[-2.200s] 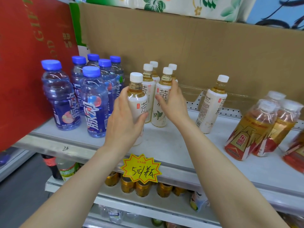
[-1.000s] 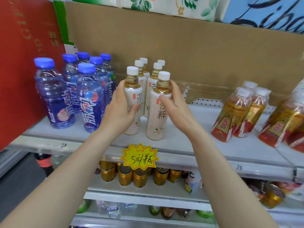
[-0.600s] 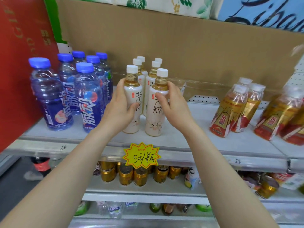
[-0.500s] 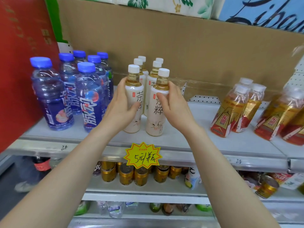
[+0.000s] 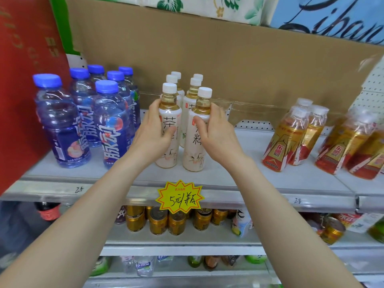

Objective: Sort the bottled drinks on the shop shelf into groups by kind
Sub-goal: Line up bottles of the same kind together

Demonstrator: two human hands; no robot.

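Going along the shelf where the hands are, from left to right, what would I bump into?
Red cardboard box → blue-capped blue plastic bottles → left hand → white-capped pale tea bottle in its grip → second white-capped pale tea bottle → right hand gripping it → white-capped golden bottles with red labels.

1. A yellow price tag [image 5: 180, 197] is fixed to the front edge of the shelf [image 5: 259, 177].
2. Just above the tag, two white-capped tea bottles stand upright side by side. The left hand [image 5: 152, 129] grips the left tea bottle [image 5: 168, 112], and the right hand [image 5: 216, 132] grips the right tea bottle [image 5: 194, 159].
3. Further back above the tag stand four more tea bottles [image 5: 188, 102].
4. Up and left of the tag is a cluster of six blue-capped bottles [image 5: 110, 125].
5. Up and right of the tag are gold-and-red bottles [image 5: 291, 138].
6. Below the tag, on the next shelf down, stand gold cans [image 5: 158, 222].
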